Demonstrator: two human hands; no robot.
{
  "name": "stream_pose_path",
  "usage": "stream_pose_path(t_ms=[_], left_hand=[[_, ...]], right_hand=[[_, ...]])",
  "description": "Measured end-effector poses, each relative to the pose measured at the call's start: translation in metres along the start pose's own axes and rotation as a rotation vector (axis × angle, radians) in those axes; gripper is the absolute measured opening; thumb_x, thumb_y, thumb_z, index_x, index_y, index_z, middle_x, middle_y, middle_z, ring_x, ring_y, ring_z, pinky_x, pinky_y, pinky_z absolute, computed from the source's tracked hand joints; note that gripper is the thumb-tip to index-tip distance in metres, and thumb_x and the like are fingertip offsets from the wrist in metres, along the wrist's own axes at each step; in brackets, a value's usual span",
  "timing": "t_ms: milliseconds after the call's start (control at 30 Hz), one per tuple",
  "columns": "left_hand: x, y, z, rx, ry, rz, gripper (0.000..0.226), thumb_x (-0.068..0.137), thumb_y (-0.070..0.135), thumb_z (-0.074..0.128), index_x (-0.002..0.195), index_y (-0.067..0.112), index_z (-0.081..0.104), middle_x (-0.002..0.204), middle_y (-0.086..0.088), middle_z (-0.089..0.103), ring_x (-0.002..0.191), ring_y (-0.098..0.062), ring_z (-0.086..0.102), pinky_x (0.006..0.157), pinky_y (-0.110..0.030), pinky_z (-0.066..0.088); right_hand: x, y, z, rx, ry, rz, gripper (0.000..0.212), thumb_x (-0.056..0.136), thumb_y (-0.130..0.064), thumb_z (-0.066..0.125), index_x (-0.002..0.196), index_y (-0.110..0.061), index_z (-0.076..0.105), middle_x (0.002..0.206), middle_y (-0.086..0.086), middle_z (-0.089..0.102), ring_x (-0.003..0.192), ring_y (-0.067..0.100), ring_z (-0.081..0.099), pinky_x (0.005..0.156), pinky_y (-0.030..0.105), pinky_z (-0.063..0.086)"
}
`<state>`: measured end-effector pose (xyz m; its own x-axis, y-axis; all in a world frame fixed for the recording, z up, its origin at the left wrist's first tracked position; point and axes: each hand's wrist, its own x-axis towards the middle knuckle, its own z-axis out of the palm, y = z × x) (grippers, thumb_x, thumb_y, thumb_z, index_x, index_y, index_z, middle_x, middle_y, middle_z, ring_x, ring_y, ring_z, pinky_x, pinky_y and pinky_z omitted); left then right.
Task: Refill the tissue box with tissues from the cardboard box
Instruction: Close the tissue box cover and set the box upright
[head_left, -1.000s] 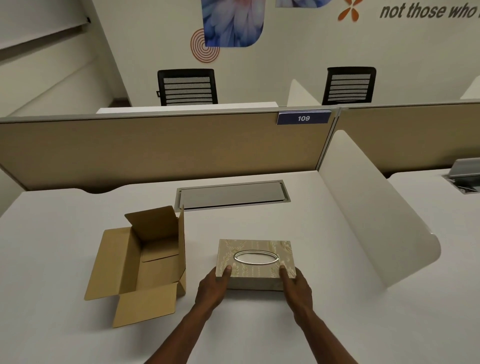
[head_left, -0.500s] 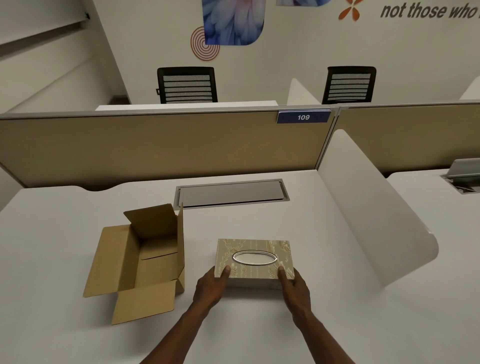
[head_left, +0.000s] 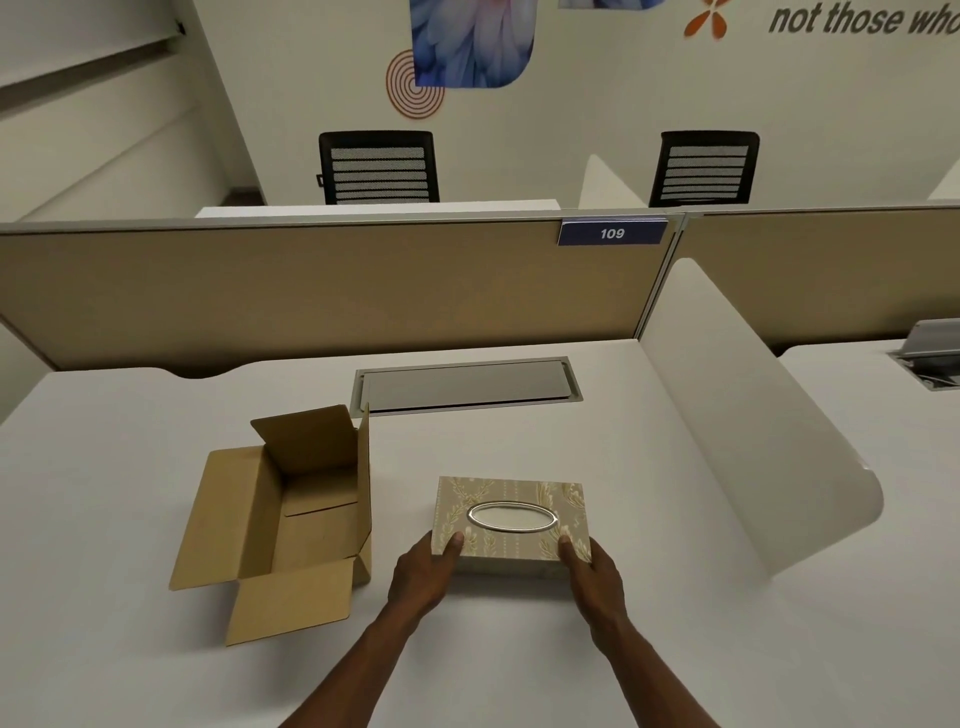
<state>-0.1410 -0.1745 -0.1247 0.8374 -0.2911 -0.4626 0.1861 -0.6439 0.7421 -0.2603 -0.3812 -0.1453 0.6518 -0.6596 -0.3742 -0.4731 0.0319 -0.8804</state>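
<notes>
A beige patterned tissue box (head_left: 511, 496) with a silver oval slot in its lid sits on the white desk (head_left: 597, 452) in front of me. My left hand (head_left: 423, 569) grips its near left corner, thumb on the lid. My right hand (head_left: 592, 574) grips the near right corner the same way. The lid looks lifted a little at the near edge. To the left lies an open brown cardboard box (head_left: 291, 514) with its flaps spread; no tissues show in the part of its inside that I see.
A closed grey cable hatch (head_left: 467, 384) is set into the desk behind the boxes. A white curved divider (head_left: 748, 431) bounds the desk on the right and a tan partition (head_left: 322, 291) stands along the back. Two black chairs stand beyond.
The lid's near edge has risen slightly under my thumbs. Both hands keep their grip on the near corners. The view has shifted only a little.
</notes>
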Motion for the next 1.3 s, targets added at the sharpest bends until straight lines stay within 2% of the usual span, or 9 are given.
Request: stream_pose_path(t_ms=[267,600,833,1133,1300], left_hand=[[0.002,-0.001,0.002,-0.029,0.014,-0.015,0.063,0.097,0.058,0.045,0.146,0.020,0.045,0.144,-0.009,0.056,0.128,-0.033,0.055,0.105,-0.046,0.050],[0.003,-0.009,0.001,-0.074,0.014,-0.017,0.061,0.089,0.065,0.054,0.137,0.026,0.057,0.134,-0.002,0.065,0.119,-0.026,0.061,0.096,-0.037,0.051],[0.000,-0.009,0.010,-0.036,0.062,-0.001,0.063,0.093,0.064,0.047,0.142,0.025,0.052,0.138,-0.005,0.063,0.122,-0.029,0.061,0.097,-0.037,0.052],[-0.003,-0.006,0.013,0.031,0.061,0.029,0.065,0.094,0.064,0.044,0.146,0.025,0.047,0.139,-0.005,0.061,0.123,-0.030,0.060,0.100,-0.043,0.054],[-0.001,-0.008,0.009,0.047,0.041,0.039,0.065,0.093,0.065,0.045,0.144,0.025,0.050,0.138,-0.004,0.063,0.122,-0.029,0.060,0.099,-0.041,0.053]], right_hand=[[0.003,0.001,-0.002,-0.017,-0.006,-0.001,0.037,0.101,-0.040,0.060,0.131,-0.020,0.068,0.121,0.002,0.074,0.112,0.023,0.066,0.095,0.037,0.050],[0.011,-0.006,-0.013,-0.069,-0.076,-0.021,0.034,0.102,-0.037,0.059,0.130,-0.021,0.069,0.120,0.000,0.074,0.109,0.020,0.066,0.089,0.032,0.047],[0.020,-0.008,-0.017,-0.117,-0.110,-0.033,0.038,0.101,-0.041,0.059,0.132,-0.021,0.068,0.122,-0.001,0.072,0.111,0.021,0.065,0.091,0.035,0.049],[0.023,-0.009,-0.022,-0.113,-0.145,-0.069,0.036,0.100,-0.045,0.060,0.128,-0.025,0.070,0.117,-0.009,0.074,0.109,0.010,0.066,0.086,0.031,0.047],[0.021,-0.007,-0.024,-0.224,-0.122,-0.112,0.043,0.100,-0.052,0.054,0.131,-0.024,0.068,0.123,-0.005,0.073,0.115,0.019,0.065,0.093,0.034,0.049]])
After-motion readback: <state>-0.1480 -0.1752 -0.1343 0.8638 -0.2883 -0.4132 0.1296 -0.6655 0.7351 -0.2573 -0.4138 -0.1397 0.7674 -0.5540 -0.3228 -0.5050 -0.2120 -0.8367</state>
